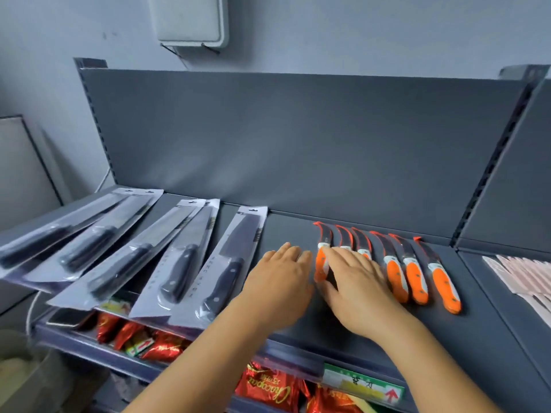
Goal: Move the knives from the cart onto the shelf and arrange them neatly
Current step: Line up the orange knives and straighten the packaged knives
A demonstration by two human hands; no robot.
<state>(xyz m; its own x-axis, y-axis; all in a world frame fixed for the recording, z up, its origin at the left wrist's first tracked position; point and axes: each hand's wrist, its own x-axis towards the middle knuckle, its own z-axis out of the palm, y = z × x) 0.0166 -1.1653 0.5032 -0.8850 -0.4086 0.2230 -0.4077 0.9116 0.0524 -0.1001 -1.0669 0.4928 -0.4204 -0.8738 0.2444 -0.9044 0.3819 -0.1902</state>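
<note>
Several orange-handled curved knives (414, 272) lie side by side on the dark grey shelf (477, 338). My right hand (357, 287) lies flat with straight fingers over the handles of the leftmost ones, fingertips at the leftmost orange knife (321, 257). My left hand (280, 281) rests flat on the shelf just left of that knife, fingers straight. Left of it, several black-handled knives in clear blister packs (229, 263) lie fanned across the shelf, their lower ends hanging over the front edge. The cart is out of view.
The shelf's back panel (298, 138) rises behind the knives. Red snack packets (268, 389) fill the lower shelf, with a price label (363, 383) on the front rail. Pale pink packs (524, 275) lie on the neighbouring shelf at right.
</note>
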